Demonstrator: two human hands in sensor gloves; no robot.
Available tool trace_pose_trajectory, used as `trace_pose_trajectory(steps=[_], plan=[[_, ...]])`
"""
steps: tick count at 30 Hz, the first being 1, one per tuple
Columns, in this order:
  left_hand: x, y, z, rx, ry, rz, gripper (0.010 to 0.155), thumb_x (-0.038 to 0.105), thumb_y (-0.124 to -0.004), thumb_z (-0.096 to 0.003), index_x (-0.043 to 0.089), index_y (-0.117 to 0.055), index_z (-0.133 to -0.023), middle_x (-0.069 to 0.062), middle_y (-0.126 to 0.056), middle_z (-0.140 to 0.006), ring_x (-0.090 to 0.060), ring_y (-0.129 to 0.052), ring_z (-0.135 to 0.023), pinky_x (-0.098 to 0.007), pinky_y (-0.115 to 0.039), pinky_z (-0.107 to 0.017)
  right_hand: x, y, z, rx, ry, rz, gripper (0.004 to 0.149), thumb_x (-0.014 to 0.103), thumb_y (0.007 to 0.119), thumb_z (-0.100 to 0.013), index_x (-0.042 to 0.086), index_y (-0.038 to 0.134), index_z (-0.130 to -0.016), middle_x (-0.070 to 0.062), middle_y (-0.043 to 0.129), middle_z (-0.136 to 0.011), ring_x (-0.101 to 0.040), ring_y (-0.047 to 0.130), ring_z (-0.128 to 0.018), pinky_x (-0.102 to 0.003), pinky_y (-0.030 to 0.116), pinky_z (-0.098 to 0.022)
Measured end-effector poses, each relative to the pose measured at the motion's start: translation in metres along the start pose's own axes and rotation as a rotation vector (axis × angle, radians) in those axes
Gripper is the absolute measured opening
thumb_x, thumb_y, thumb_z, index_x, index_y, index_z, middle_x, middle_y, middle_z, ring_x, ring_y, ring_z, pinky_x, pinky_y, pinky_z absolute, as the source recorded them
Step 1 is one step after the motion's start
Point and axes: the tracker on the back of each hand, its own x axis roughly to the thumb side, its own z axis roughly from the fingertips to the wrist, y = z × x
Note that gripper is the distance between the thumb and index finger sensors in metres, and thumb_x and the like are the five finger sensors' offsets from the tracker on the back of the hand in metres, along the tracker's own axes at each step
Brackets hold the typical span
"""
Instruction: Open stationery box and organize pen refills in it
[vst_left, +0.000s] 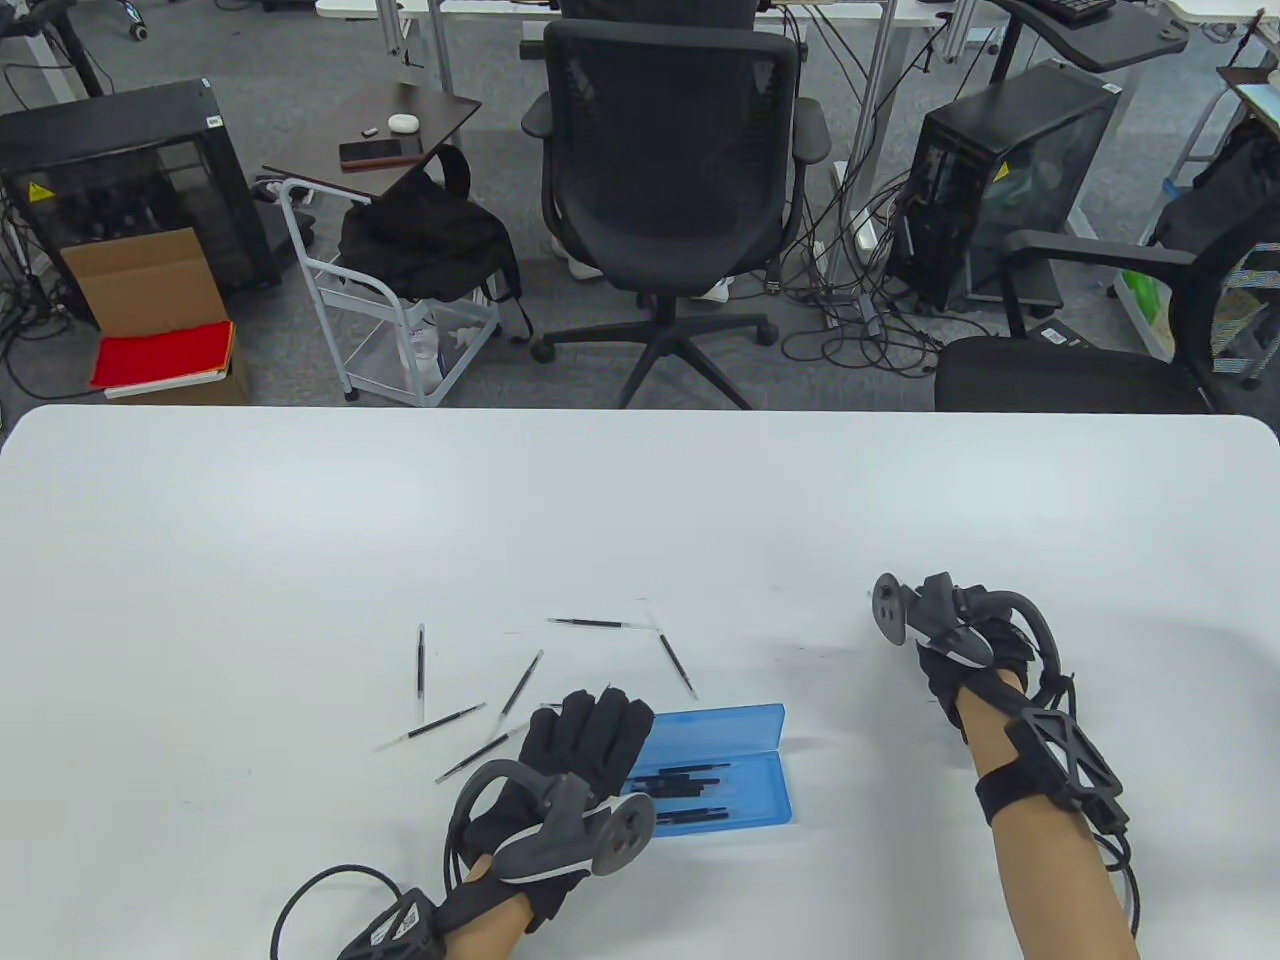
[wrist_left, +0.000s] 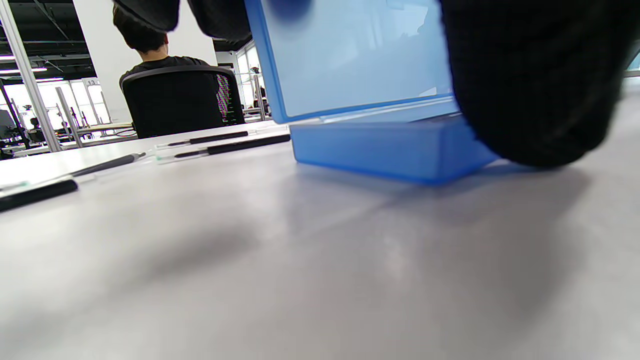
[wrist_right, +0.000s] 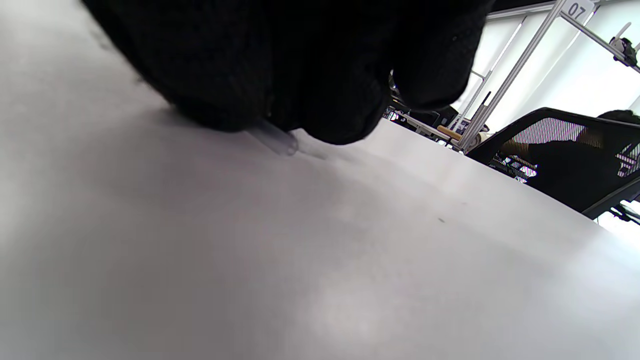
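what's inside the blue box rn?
The open blue box holds several dark pen refills lying lengthwise in its tray. The left hand covers the tray's left end, so the exact count is hidden.

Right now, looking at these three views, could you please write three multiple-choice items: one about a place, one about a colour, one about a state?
1. Where do the loose pen refills lie?
A. On the table, beyond and to the left of the box
B. On the office chair
C. Under the right hand

2. What colour is the stationery box?
A. Red
B. Translucent blue
C. Opaque white

3. In what state is the box?
A. Shut
B. Open, with refills inside
C. Open and holding nothing

Key: 1 A, the table view shows them scattered beyond the left hand. 2 B, the table shows through the blue lid in the left wrist view. 3 B, the lid is raised and dark refills in the tray show.
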Motion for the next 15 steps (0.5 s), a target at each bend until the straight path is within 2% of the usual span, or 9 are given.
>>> trace_pose_trajectory(steps=[8,15], plan=[[0.0,0.0,0.0,-0.001,-0.001,0.005,0.122,0.064,-0.087,-0.0324,0.016,-0.01,-0.115,-0.016,-0.02,-0.126,-0.05,-0.041,-0.113,-0.065,-0.047,-0.08,-0.01,-0.001,0.002,-0.017,-0.007,-0.068,0.056,0.033,0.096,-0.039,0.021,0.079,-0.092,0.0,0.103,-0.071,-0.024,0.104,-0.065,-0.056,0.083,-0.065],[0.0,0.0,0.0,-0.006,-0.002,0.007,0.122,0.063,-0.087,-0.0326,0.016,-0.011,-0.115,-0.017,-0.02,-0.126,-0.05,-0.041,-0.114,-0.065,-0.047,-0.08,-0.008,-0.037,0.031,-0.172,-0.124,-0.161,0.058,0.033,0.095,-0.041,0.019,0.077,-0.094,-0.002,0.101,-0.074,-0.025,0.102,-0.066,-0.056,0.082,-0.065]])
